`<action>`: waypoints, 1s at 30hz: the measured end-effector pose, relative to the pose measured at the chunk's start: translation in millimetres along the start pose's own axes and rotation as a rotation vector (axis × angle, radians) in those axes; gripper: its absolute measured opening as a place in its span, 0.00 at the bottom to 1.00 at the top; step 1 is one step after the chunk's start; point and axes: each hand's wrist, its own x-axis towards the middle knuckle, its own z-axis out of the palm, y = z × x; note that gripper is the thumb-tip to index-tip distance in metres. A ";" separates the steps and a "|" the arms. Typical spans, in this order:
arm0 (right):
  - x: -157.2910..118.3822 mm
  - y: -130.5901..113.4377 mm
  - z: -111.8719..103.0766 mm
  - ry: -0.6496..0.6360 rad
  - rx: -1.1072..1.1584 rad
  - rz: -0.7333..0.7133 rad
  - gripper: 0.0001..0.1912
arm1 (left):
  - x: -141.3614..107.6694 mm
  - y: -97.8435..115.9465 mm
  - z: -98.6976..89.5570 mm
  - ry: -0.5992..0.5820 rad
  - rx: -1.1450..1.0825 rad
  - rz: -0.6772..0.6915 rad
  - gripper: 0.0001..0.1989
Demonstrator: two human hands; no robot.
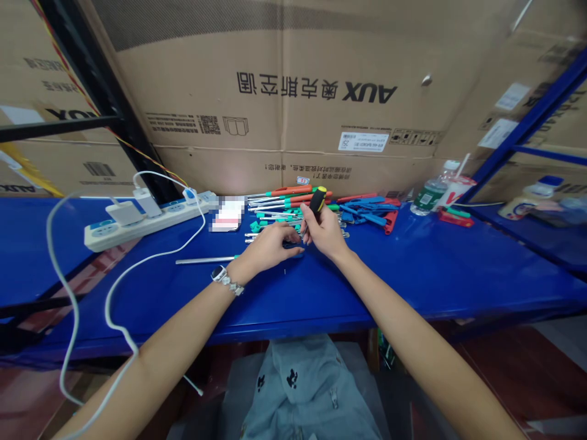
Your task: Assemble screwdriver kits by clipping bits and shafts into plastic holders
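Observation:
A black and yellow screwdriver [317, 199] is gripped in my right hand [324, 231], its handle up and its tip down near the fingers of my other hand. My left hand [274, 245] is curled just left of it, its fingers around a small dark blue piece that is mostly hidden. Under my left wrist lies a silver rod [204, 261] with a green end. Behind both hands are several orange-handled tools [300, 190] and green and silver pieces [275, 215]. Blue and red plastic parts [367, 211] form a pile to the right.
At the left, a white power strip [132, 231] holds plugs, and a white cable [111, 293] loops over the blue table [403, 275]. A plastic bottle [427, 197] and a cup with a straw [456, 189] stand back right. Large cardboard [284, 122] rises behind.

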 end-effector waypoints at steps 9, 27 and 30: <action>2.1 -2.7 -2.5 0.096 0.044 -0.009 0.26 | 2.5 -4.0 6.2 -0.020 -0.115 -0.069 0.05; -2.1 -7.9 -3.9 0.017 -0.090 -0.070 0.25 | -0.7 -11.9 -2.4 -0.142 -0.179 0.010 0.12; -2.0 -7.9 -4.4 0.018 -0.089 -0.068 0.24 | -0.5 -11.8 -2.2 -0.141 -0.177 0.006 0.13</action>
